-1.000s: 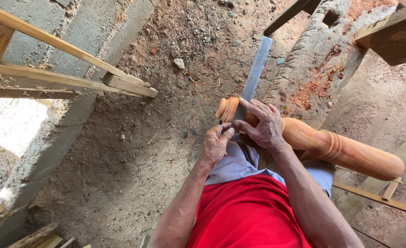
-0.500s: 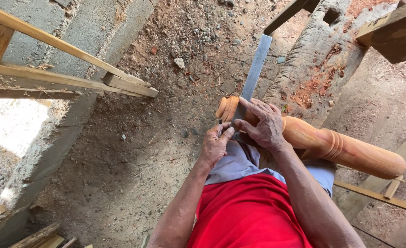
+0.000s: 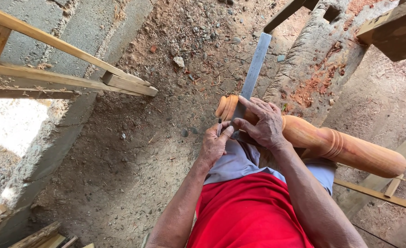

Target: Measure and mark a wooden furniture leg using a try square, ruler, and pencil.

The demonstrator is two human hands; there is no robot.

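Fingers (image 3: 253, 106) on ruler (image 3: 254, 69), long axis up-right

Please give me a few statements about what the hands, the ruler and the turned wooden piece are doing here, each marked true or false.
1. The right hand presses a flat metal ruler against the turned wooden post. True.
2. The left hand holds a hammer. False: it holds a thin dark pencil-like tool by the ruler's lower end.
3. The post lies across the person's lap. True.
4. The ground is clean tile. False: it is bare dirt with stones and chips.
5. The person wears a red shirt. True.
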